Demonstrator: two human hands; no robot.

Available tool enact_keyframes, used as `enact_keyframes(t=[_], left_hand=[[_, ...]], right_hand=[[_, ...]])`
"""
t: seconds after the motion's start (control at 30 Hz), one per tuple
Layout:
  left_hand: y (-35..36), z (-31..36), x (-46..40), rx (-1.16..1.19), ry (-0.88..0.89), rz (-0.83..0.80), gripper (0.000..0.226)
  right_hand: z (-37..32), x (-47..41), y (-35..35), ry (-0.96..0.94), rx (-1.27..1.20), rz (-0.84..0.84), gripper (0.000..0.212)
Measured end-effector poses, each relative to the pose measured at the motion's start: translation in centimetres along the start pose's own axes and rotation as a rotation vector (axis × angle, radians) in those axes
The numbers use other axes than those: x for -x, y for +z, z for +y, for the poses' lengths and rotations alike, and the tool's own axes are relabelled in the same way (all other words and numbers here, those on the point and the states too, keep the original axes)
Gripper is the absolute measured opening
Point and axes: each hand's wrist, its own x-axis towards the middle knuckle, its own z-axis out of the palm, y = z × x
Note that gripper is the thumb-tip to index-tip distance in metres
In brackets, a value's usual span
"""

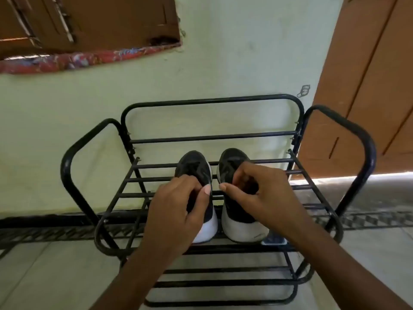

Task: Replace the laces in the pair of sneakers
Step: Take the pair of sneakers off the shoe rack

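Two black sneakers with white soles stand side by side on the top shelf of a black metal shoe rack (214,137), toes toward the wall. My left hand (178,209) covers the opening of the left sneaker (194,166), fingers curled round its collar, thumb at the inner edge. My right hand (257,193) grips the collar of the right sneaker (232,162), fingers curled into its opening. The laces are dark and mostly hidden under my hands.
The rack stands against a pale green wall (223,70), with a lower shelf (223,283) below. A brown wooden door (368,86) is at the right. A shuttered window (89,23) with a patterned red cloth (78,60) is at the upper left. A small blue-edged object (273,240) lies by the right heel.
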Motion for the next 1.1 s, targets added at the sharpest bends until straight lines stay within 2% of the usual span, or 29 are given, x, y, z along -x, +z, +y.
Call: enact_keyframes(t=[0.07, 0.13, 0.2, 0.27, 0.43, 0.6, 0.83, 0.97, 1.1], left_hand=[[-0.6, 0.2, 0.7, -0.110, 0.035, -0.109, 0.025], [-1.4, -0.2, 1.1, -0.103, 0.005, -0.252, 0.023], [-2.4, -0.1, 1.4, -0.143, -0.004, -0.391, 0.034], [-3.2, -0.2, 1.4, -0.194, -0.028, -0.490, 0.051], [-2.8, 0.7, 1.3, -0.255, -0.022, -0.444, 0.058], [-4.0, 2.4, 3.3, -0.155, 0.006, -0.413, 0.056], [-8.7, 8.6, 10.5, 0.004, 0.019, -0.439, 0.041], [-10.4, 12.1, 15.6, -0.032, 0.101, -0.407, 0.035], [-10.0, 13.7, 19.9, -0.090, 0.201, -0.436, 0.026]], right_hand=[[-0.7, 0.7, -0.5, -0.036, 0.233, -0.158, 0.035], [-0.8, 0.8, -0.6, -0.049, 0.428, -0.309, 0.040], [-1.3, 0.9, -1.0, -0.017, 0.531, -0.413, 0.044], [-1.8, 1.0, -1.1, 0.015, 0.577, -0.435, 0.043], [-3.0, 2.4, -0.4, -0.017, 0.502, -0.348, 0.031], [-5.4, 5.3, -2.1, -0.136, 0.458, -0.324, 0.020], [-8.2, 14.2, -6.2, -0.168, 0.237, -0.320, 0.032], [-8.6, 20.1, -7.4, -0.237, 0.170, -0.279, 0.033], [-7.7, 23.9, -6.0, -0.395, 0.205, -0.354, 0.034]])
